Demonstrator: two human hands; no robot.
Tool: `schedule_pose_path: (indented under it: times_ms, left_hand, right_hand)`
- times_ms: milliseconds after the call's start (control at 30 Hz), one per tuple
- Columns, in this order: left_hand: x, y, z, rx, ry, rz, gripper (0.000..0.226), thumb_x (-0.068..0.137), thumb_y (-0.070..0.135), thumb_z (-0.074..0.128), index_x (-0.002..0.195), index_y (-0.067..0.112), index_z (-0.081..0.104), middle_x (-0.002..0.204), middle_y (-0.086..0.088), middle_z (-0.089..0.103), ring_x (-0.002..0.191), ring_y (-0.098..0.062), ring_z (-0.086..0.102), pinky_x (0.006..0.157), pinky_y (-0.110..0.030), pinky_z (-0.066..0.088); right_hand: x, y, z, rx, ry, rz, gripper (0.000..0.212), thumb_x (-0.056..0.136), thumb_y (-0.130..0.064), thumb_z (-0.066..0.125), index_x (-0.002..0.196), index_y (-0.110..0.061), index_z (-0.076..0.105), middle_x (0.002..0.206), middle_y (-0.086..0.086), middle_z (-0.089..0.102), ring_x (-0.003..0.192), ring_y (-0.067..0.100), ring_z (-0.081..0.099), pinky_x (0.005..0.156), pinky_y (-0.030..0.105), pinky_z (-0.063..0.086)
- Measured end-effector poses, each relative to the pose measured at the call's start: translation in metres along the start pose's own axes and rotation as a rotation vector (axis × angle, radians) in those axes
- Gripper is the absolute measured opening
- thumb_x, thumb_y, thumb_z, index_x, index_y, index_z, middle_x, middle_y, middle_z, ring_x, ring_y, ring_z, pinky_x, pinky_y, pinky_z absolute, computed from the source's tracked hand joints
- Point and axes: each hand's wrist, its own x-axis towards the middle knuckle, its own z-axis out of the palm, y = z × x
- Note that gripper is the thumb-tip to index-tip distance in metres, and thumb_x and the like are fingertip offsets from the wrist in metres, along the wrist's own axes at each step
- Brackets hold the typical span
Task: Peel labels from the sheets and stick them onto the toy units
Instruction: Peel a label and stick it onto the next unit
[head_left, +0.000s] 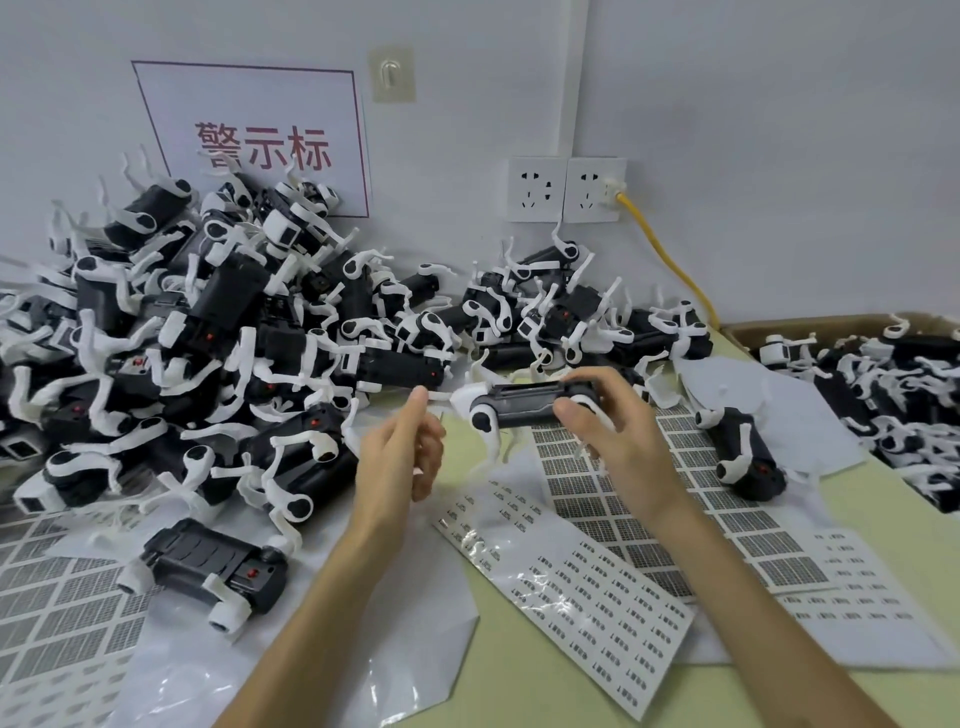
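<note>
- Black-and-white plastic dominates: one toy unit (524, 402) is held above the bench (519, 691), with the right hand (608, 431) at its right end, grip curled round the body.
- Just left of the held unit is the left hand (405, 452). Its forefinger reaches a thin white strip (441, 397) at the unit's nose. Whether that grip pinches a label or only touches a leg cannot be told.
- Directly below the held unit lie the label sheets: a grid-printed sheet (691, 493) and, nearer the person, a sheet of small labels (571, 571). Both look mostly full.
- Left of the held unit rises a heap of units (234, 338). To its right a single unit (743, 457) lies on paper, and further right a cardboard box (753, 327) holds more.
- No stuck label can be made out on any unit, so progress cannot be counted. Judging by the full sheets and the heap, most of the job remains.
</note>
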Motion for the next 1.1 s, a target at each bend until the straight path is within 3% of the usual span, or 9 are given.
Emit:
schedule_pose_path:
  times_ms: [100,167,267,367,500,600,767,933,1100]
  left_hand:
    - [0.001,-0.002,-0.005,0.020,-0.077,0.128,0.057,0.084,0.068,0.060,0.114,0.020,0.069,0.101,0.006,0.073,0.089,-0.013,0.070,0.076,-0.028,0.054]
    - [0.000,-0.002,-0.006,0.050,-0.246,0.128,0.064,0.080,0.069,0.062,0.129,0.029,0.064,0.121,0.005,0.072,0.110,-0.016,0.070,0.090,-0.032,0.055]
    - [-0.005,-0.003,0.000,0.091,-0.447,0.083,0.075,0.074,0.069,0.077,0.133,0.025,0.060,0.121,-0.003,0.074,0.106,-0.025,0.074,0.091,-0.033,0.060]
    - [-0.009,-0.004,0.006,0.052,-0.455,0.058,0.077,0.073,0.064,0.084,0.131,0.018,0.060,0.113,-0.010,0.076,0.088,-0.034,0.075,0.082,-0.043,0.062]
    - [-0.007,-0.006,0.004,-0.040,-0.476,0.000,0.065,0.079,0.046,0.085,0.132,0.016,0.061,0.115,-0.014,0.075,0.101,-0.040,0.075,0.088,-0.047,0.061]
    - [-0.007,-0.005,0.003,-0.072,-0.490,-0.049,0.067,0.078,0.043,0.084,0.134,0.016,0.059,0.120,-0.014,0.074,0.103,-0.043,0.074,0.086,-0.039,0.061]
    - [-0.006,-0.003,0.005,-0.285,-0.370,-0.089,0.073,0.077,0.043,0.079,0.134,0.006,0.055,0.122,-0.020,0.073,0.111,-0.041,0.072,0.093,-0.042,0.060]
    - [0.000,-0.002,0.002,-0.100,0.025,0.027,0.069,0.070,0.040,0.086,0.127,0.014,0.059,0.110,-0.006,0.076,0.099,-0.020,0.072,0.080,-0.031,0.056]
    - [0.007,-0.012,-0.004,0.006,0.152,0.101,0.052,0.075,0.019,0.094,0.114,0.018,0.060,0.100,-0.008,0.072,0.086,-0.010,0.069,0.079,-0.026,0.058]
  right_hand:
    - [0.001,-0.003,-0.001,0.062,-0.042,0.014,0.032,0.083,-0.058,0.065,0.102,-0.033,0.067,0.081,-0.019,0.064,0.073,0.000,0.058,0.068,0.019,0.045]
    - [0.000,-0.003,0.001,0.096,-0.062,0.027,0.032,0.085,-0.057,0.063,0.100,-0.030,0.068,0.074,-0.020,0.061,0.067,0.001,0.054,0.061,0.016,0.043]
    - [-0.002,-0.004,0.005,0.103,-0.079,0.070,0.044,0.084,-0.062,0.058,0.106,-0.025,0.067,0.068,-0.019,0.060,0.061,0.004,0.050,0.054,0.017,0.041]
    - [-0.003,-0.004,0.005,0.095,-0.089,0.096,0.044,0.084,-0.066,0.056,0.107,-0.030,0.067,0.069,-0.018,0.060,0.063,0.004,0.051,0.057,0.015,0.041]
    - [-0.007,0.000,0.009,0.068,-0.112,0.126,0.036,0.085,-0.074,0.048,0.102,-0.047,0.063,0.073,-0.020,0.059,0.069,0.007,0.051,0.063,0.018,0.043]
    - [-0.011,0.006,0.012,0.042,-0.116,0.178,0.051,0.084,-0.081,0.040,0.115,-0.044,0.059,0.087,-0.013,0.064,0.079,0.011,0.056,0.072,0.027,0.047]
    - [-0.007,0.009,0.022,0.162,-0.171,0.225,0.070,0.092,-0.080,0.019,0.136,-0.037,0.054,0.124,-0.005,0.071,0.108,0.009,0.068,0.096,0.040,0.048]
    - [-0.003,0.010,0.014,-0.326,-0.160,0.210,0.030,0.099,-0.059,0.050,0.114,-0.035,0.060,0.091,-0.005,0.069,0.079,0.005,0.067,0.076,0.037,0.055]
    - [-0.006,0.011,0.011,-0.376,-0.411,0.321,0.039,0.086,-0.049,0.077,0.120,-0.045,0.059,0.086,-0.009,0.074,0.074,-0.002,0.065,0.076,0.026,0.050]
